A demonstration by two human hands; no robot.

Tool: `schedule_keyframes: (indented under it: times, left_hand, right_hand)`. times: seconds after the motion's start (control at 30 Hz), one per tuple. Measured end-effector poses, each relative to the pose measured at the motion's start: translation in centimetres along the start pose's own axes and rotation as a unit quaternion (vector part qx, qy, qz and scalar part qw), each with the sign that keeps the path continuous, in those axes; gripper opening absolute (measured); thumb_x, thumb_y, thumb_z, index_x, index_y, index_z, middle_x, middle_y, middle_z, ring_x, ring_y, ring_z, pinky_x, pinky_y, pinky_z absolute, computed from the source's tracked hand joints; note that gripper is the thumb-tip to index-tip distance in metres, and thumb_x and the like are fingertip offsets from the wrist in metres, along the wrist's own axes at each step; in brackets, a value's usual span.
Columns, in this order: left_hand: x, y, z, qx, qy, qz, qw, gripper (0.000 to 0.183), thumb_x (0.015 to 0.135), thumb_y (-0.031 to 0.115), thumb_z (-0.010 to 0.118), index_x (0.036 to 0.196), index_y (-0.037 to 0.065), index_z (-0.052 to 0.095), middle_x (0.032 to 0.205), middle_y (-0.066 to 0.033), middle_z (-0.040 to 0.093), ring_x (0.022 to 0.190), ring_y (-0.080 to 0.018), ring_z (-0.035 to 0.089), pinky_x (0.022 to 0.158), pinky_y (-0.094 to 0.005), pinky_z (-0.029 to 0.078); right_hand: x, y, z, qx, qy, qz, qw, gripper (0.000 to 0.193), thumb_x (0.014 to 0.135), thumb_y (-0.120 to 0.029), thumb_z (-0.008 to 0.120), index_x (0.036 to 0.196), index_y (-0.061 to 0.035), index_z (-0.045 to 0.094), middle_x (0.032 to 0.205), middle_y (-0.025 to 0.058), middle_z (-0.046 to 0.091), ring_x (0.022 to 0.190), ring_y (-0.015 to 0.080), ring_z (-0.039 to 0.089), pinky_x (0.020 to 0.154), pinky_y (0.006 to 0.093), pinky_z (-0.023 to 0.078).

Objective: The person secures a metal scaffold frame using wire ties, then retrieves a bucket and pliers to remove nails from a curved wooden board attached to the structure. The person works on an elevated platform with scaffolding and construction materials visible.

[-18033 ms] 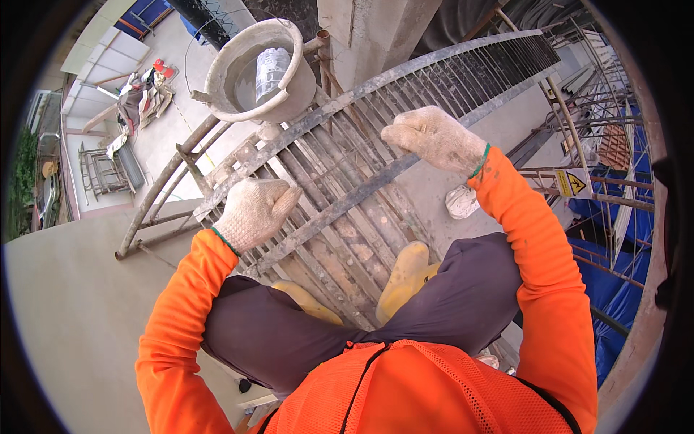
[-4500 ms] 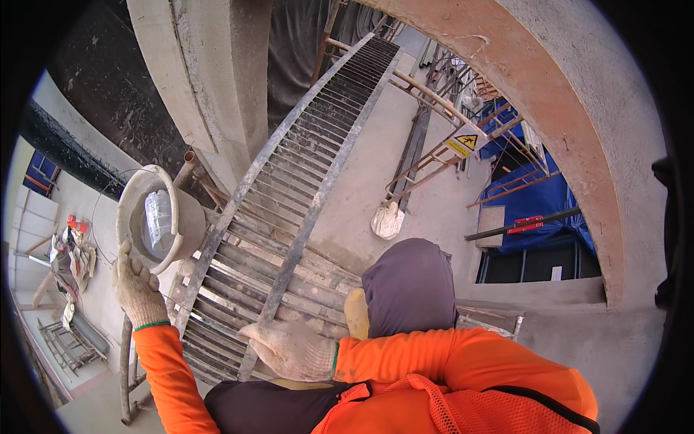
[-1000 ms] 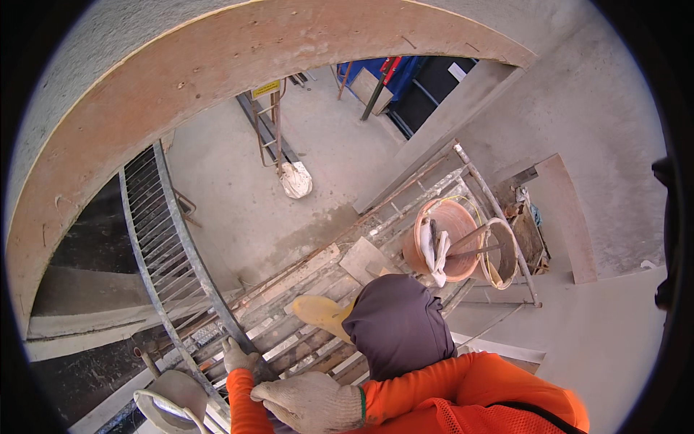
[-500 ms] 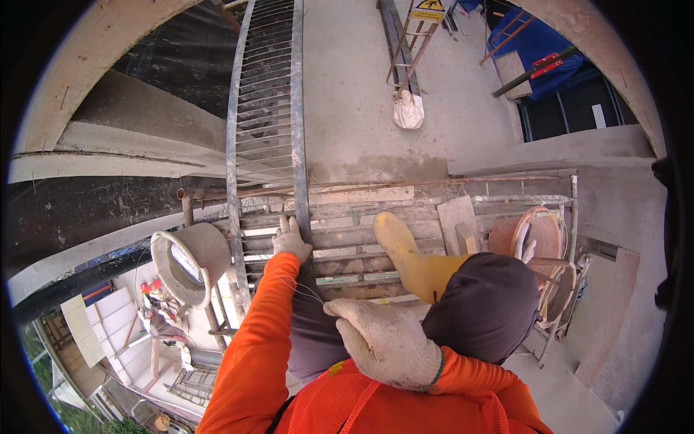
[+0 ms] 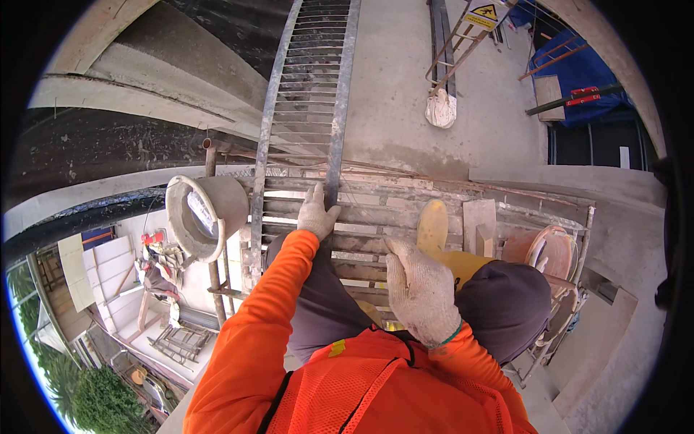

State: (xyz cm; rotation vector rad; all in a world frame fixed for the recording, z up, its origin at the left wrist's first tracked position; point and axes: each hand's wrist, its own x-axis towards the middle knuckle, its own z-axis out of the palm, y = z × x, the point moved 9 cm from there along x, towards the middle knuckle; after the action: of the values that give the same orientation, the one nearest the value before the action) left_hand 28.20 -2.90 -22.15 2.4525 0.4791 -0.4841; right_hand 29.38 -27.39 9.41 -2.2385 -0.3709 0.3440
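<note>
My left hand [image 5: 318, 212], in a white knit glove, grips the right rail of a long grey metal ladder [image 5: 303, 79] where it meets the scaffold platform [image 5: 376, 210]. My right hand [image 5: 421, 291], also gloved, lies back-up close to my chest, over the platform bars and beside my dark-trousered knee [image 5: 506, 304]. Whether its fingers hold anything is hidden. A yellow boot [image 5: 434, 224] stands on the planks just right of the ladder. My sleeves and vest are orange.
A grey bucket [image 5: 206, 213] with a white bag inside hangs at the platform's left edge. An orange bucket [image 5: 531, 249] and a flat board [image 5: 478, 220] sit at the right. Far below lie a white sack [image 5: 439, 108], a yellow warning sign [image 5: 483, 11] and blue sheeting [image 5: 578, 72].
The view has swung and steadied over the platform. My left hand stays on the ladder rail. My right hand has moved slightly forward from my chest toward the bars.
</note>
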Motion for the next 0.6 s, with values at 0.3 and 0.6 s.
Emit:
schedule_keyframes:
  times: [0.3,0.6]
  left_hand:
    - [-13.7,12.9,-13.7,0.022,0.255,0.293,0.921,0.057,0.085,0.020,0.085,0.140,0.012,0.067,0.142,-0.0213,0.062,0.144,-0.0460,0.051,0.118,-0.0735,0.038]
    - [-14.7,11.2,-17.6,-0.083,0.170,0.223,0.956,0.026,0.096,0.008,0.075,0.121,0.004,0.078,0.109,-0.0164,0.077,0.105,-0.0383,0.072,0.104,-0.0535,0.054]
  right_hand:
    - [0.9,-0.6,4.3,-0.082,-0.113,-0.036,0.989,0.017,0.104,-0.012,0.064,0.119,-0.0073,0.071,0.098,0.0195,0.075,0.089,0.0429,0.074,0.076,0.0504,0.059]
    - [0.8,0.0,5.2,-0.146,-0.143,-0.032,0.978,0.019,0.104,-0.019,0.063,0.121,-0.0123,0.067,0.093,0.0162,0.072,0.084,0.0401,0.074,0.069,0.0522,0.057]
